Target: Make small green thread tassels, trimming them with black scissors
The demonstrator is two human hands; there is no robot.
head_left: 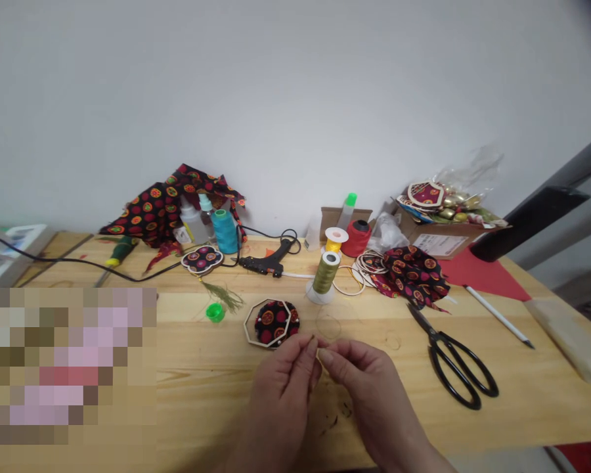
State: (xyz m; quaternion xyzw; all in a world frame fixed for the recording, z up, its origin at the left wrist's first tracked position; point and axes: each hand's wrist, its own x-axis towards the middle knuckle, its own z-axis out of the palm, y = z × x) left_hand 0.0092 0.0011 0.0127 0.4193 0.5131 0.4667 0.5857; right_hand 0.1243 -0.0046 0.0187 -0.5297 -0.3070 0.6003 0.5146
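Here | left hand (288, 371), right hand (367, 374): grip pinched, contents unclear | open tabletop (414, 368) beside scissors (433, 334)

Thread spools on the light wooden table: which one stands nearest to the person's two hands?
The olive-green thread cone, in front; the tall blue thread cone, red thread spool and small yellow thread spool all stand farther back.

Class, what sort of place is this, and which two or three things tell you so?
Probably a craft worktable, perhaps in a small workshop or at home: it holds a spool of olive thread, a black glue gun and large black-handled scissors.
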